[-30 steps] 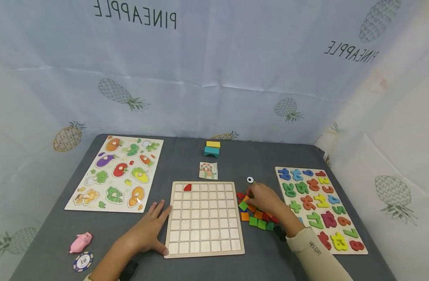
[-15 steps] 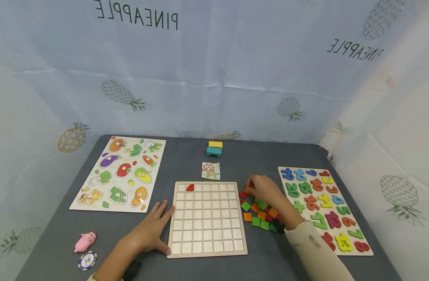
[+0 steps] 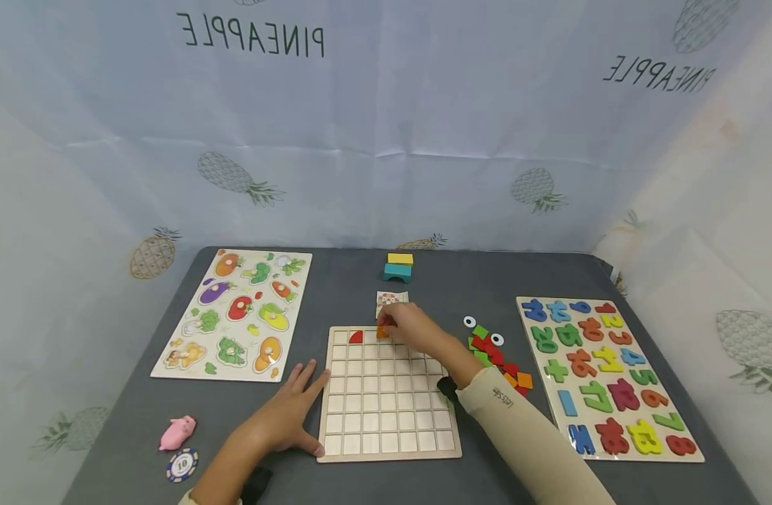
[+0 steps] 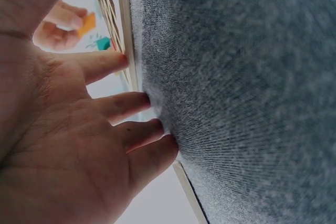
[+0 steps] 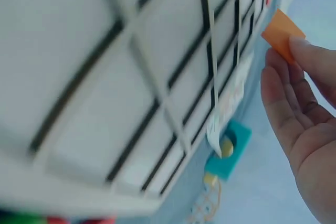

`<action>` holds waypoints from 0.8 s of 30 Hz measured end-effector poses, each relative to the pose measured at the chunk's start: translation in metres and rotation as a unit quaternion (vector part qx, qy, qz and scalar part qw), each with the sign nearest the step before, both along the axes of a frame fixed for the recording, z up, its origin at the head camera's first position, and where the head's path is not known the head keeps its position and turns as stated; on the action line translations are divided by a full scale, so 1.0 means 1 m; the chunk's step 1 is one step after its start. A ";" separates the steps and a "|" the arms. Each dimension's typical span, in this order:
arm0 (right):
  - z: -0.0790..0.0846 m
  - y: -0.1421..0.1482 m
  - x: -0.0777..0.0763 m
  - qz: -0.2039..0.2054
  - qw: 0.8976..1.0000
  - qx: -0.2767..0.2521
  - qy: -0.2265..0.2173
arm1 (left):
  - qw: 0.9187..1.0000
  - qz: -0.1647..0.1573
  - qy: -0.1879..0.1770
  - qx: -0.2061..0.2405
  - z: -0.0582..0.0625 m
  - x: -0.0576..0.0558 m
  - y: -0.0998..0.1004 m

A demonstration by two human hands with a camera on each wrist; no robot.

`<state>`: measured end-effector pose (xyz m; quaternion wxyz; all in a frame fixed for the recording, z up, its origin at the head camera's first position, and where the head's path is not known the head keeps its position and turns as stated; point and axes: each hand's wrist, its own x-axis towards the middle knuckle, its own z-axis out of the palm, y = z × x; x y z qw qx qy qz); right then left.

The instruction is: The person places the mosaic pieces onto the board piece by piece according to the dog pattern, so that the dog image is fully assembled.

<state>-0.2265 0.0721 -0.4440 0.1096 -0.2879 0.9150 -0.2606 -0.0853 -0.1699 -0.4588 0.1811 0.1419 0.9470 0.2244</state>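
Between thumb and fingertips my right hand [image 3: 414, 327] pinches an orange square tile [image 5: 282, 32], held over the top row of the wooden grid board [image 3: 389, 403]. One red quarter-round tile [image 3: 356, 337] lies in that row, left of the hand. My left hand [image 3: 285, 417] rests at the board's left edge, fingers spread and fairly straight, the thumb touching its lower left corner. Behind the board lies a small picture card [image 3: 389, 297], partly covered by the right hand. To the board's right is a pile of red, green and orange tiles [image 3: 487, 351], partly hidden by the right forearm.
A vegetable puzzle board [image 3: 241, 315] lies at the left, a number puzzle board [image 3: 603, 379] at the right. Teal and yellow blocks [image 3: 398, 272] stand at the back. A pink pig [image 3: 178, 433] and a poker chip [image 3: 182, 465] sit front left. Two white rings lie by the tiles.
My right hand has picked the orange tile from the pile and carried it left to above the board's top row. The left hand keeps its place at the board; the head view has shifted slightly.
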 end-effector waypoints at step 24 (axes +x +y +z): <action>-0.011 -0.031 0.010 0.040 0.975 0.138 0.171 | 1.000 0.004 -0.009 -0.013 0.000 0.000 0.004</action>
